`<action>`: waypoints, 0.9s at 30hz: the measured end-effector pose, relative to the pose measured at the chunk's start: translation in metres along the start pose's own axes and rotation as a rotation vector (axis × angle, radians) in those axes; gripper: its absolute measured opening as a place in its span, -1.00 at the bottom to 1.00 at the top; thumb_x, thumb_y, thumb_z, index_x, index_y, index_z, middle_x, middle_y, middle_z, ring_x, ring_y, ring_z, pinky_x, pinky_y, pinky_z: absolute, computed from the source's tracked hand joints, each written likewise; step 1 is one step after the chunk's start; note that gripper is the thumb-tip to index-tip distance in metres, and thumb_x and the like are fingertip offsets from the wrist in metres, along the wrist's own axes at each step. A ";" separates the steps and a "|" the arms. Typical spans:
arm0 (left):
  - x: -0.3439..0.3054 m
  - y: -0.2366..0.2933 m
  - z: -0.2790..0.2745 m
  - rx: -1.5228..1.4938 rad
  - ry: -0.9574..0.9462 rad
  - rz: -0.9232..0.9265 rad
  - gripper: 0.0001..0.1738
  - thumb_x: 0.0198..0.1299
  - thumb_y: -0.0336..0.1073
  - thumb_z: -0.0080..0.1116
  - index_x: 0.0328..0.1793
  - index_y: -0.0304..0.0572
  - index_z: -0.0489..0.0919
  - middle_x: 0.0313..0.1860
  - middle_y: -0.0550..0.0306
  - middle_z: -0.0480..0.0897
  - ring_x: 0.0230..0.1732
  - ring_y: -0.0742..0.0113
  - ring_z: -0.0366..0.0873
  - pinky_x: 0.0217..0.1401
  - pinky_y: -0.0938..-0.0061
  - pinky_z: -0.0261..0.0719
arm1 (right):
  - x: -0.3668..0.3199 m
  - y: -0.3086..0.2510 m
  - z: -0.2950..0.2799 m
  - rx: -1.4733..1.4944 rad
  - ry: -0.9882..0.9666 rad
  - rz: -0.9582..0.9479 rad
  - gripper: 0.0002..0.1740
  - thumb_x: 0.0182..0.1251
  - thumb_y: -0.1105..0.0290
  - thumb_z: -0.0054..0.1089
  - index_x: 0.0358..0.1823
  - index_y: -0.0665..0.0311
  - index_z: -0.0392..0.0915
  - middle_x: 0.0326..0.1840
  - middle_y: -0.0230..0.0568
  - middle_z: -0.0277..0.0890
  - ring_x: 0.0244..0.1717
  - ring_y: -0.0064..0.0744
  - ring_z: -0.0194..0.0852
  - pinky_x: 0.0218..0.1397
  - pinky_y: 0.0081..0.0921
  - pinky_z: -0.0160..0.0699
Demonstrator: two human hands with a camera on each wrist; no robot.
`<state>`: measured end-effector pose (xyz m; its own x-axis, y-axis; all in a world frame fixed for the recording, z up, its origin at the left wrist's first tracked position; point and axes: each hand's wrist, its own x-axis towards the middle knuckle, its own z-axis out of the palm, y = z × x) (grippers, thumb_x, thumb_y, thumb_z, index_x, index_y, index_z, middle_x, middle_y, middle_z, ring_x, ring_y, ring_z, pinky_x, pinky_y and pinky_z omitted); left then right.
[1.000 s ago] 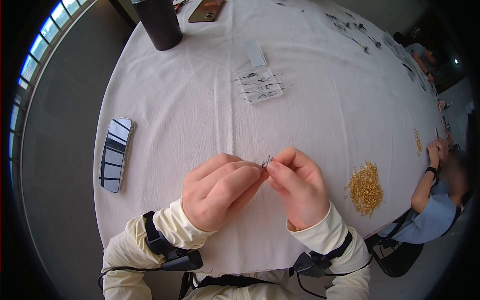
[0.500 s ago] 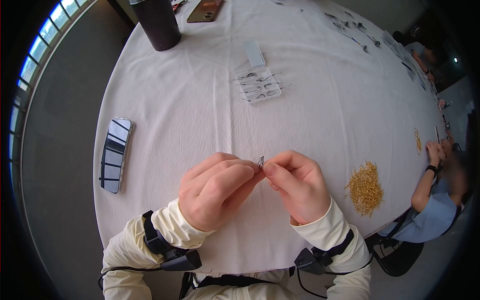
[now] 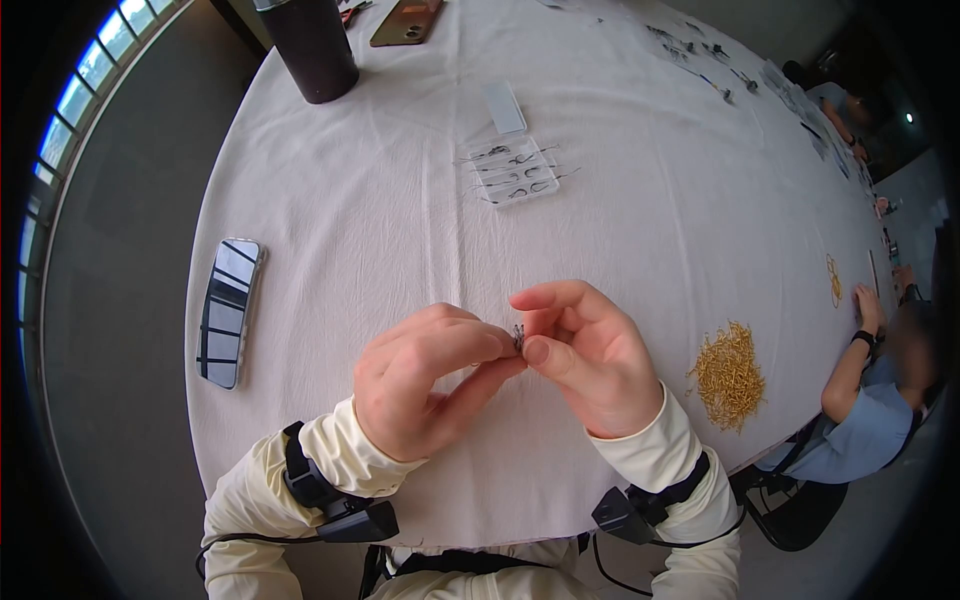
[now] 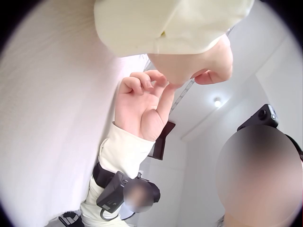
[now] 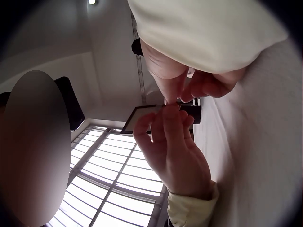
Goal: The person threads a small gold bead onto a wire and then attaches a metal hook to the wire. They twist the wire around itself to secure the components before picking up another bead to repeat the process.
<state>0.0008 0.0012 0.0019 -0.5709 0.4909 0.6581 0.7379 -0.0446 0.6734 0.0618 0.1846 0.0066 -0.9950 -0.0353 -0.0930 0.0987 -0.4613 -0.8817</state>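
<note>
Box (image 3: 526,199) holds dark hooks (image 3: 537,187) — left grip (image 3: 415,375) pinches a small dark piece (image 3: 518,338), right grip (image 3: 592,368) wide, thumb beside it.

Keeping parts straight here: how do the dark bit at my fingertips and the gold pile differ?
The dark bit is tiny; the gold pile far larger. Your left hand pinches the dark bit; the gold pile lies on the table. Both show thin, wiry parts.

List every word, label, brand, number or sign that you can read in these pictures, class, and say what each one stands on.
No text can be read in any view.
Black box-shaped wrist camera: tiny pale marks, too small to read.
Small dark metallic piece being handled: no lettering can be made out.
</note>
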 end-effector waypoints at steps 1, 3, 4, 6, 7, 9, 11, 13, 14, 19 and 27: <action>0.000 0.000 0.000 -0.009 -0.005 -0.005 -0.50 0.02 -0.74 0.43 0.00 -0.24 0.44 -0.25 -0.04 0.72 -0.24 0.20 0.70 -0.17 0.40 0.65 | 0.000 -0.001 0.000 -0.003 -0.013 0.009 -0.79 0.43 0.49 0.32 0.03 0.36 0.58 -0.09 -0.33 0.63 -0.08 -0.63 0.56 0.01 -0.65 0.55; 0.000 0.000 -0.001 -0.012 -0.017 -0.009 -0.49 0.02 -0.74 0.43 0.01 -0.24 0.43 -0.24 -0.05 0.72 -0.24 0.21 0.71 -0.17 0.40 0.65 | 0.000 -0.001 -0.001 -0.005 -0.026 0.018 -0.80 0.43 0.50 0.32 0.01 0.36 0.58 -0.09 -0.31 0.64 -0.08 -0.63 0.56 0.02 -0.65 0.56; 0.000 0.000 -0.002 -0.015 -0.028 -0.014 -0.49 0.02 -0.74 0.43 0.02 -0.24 0.42 -0.24 -0.05 0.72 -0.24 0.21 0.71 -0.16 0.40 0.66 | 0.000 0.000 -0.002 -0.004 -0.042 0.007 -0.80 0.43 0.49 0.32 0.01 0.36 0.59 -0.10 -0.32 0.64 -0.08 -0.62 0.57 0.03 -0.64 0.56; 0.000 -0.001 -0.001 -0.022 -0.024 -0.011 -0.48 0.03 -0.73 0.43 0.03 -0.24 0.42 -0.24 -0.05 0.72 -0.24 0.22 0.71 -0.16 0.40 0.66 | -0.001 0.002 -0.005 -0.004 -0.058 -0.003 -0.81 0.42 0.49 0.33 0.00 0.35 0.59 -0.11 -0.32 0.65 -0.08 -0.61 0.58 0.03 -0.64 0.57; 0.000 -0.001 -0.001 -0.029 -0.021 -0.009 -0.48 0.03 -0.73 0.43 0.04 -0.24 0.41 -0.24 -0.05 0.72 -0.24 0.22 0.71 -0.16 0.41 0.66 | -0.001 0.002 -0.006 0.012 -0.051 0.019 -0.80 0.42 0.49 0.34 0.00 0.35 0.60 -0.11 -0.31 0.65 -0.08 -0.60 0.59 0.04 -0.63 0.57; 0.000 0.000 -0.002 -0.014 -0.022 -0.011 -0.47 0.04 -0.73 0.42 0.05 -0.24 0.40 -0.24 -0.06 0.72 -0.24 0.22 0.72 -0.16 0.41 0.67 | -0.002 0.003 -0.006 0.027 -0.045 0.042 -0.80 0.41 0.49 0.35 0.00 0.35 0.60 -0.11 -0.31 0.66 -0.08 -0.59 0.59 0.05 -0.62 0.57; 0.000 0.000 -0.002 0.002 -0.024 -0.014 -0.47 0.05 -0.73 0.42 0.05 -0.23 0.39 -0.24 -0.06 0.72 -0.24 0.21 0.72 -0.16 0.41 0.67 | -0.003 0.003 -0.003 0.057 0.041 0.077 -0.84 0.40 0.50 0.36 -0.05 0.36 0.64 -0.12 -0.29 0.68 -0.08 -0.58 0.60 0.06 -0.61 0.57; -0.001 -0.002 0.000 0.038 0.012 -0.019 -0.46 0.06 -0.74 0.40 0.06 -0.23 0.37 -0.25 -0.07 0.72 -0.24 0.20 0.74 -0.15 0.41 0.69 | -0.004 0.002 -0.001 0.037 0.057 0.055 -0.86 0.39 0.51 0.36 -0.07 0.38 0.66 -0.13 -0.28 0.69 -0.08 -0.58 0.60 0.06 -0.61 0.57; -0.001 -0.002 0.000 0.038 0.013 -0.019 -0.46 0.06 -0.74 0.40 0.06 -0.23 0.37 -0.25 -0.07 0.72 -0.24 0.20 0.74 -0.15 0.41 0.69 | -0.004 0.002 0.000 0.017 0.074 0.033 -0.88 0.39 0.52 0.36 -0.10 0.39 0.68 -0.14 -0.27 0.70 -0.09 -0.58 0.60 0.05 -0.61 0.57; 0.000 -0.002 0.001 0.078 0.038 -0.020 -0.46 0.08 -0.75 0.38 0.07 -0.23 0.35 -0.24 -0.09 0.71 -0.22 0.19 0.76 -0.15 0.41 0.72 | -0.004 0.002 0.004 -0.062 0.116 -0.022 -0.90 0.37 0.58 0.34 -0.13 0.42 0.72 -0.18 -0.26 0.71 -0.12 -0.59 0.61 0.01 -0.63 0.58; -0.001 -0.008 0.007 0.049 0.162 -0.018 -0.55 0.06 -0.66 0.46 0.02 -0.29 0.48 -0.25 -0.01 0.73 -0.30 0.22 0.75 -0.32 0.46 0.73 | -0.006 0.001 0.009 -0.206 0.150 -0.092 -0.87 0.34 0.64 0.33 -0.11 0.47 0.71 -0.16 -0.26 0.70 -0.14 -0.60 0.61 -0.03 -0.64 0.58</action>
<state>-0.0013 0.0071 -0.0066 -0.6316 0.3440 0.6948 0.7417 0.0070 0.6707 0.0680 0.1767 0.0102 -0.9885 0.1376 -0.0621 0.0236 -0.2655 -0.9638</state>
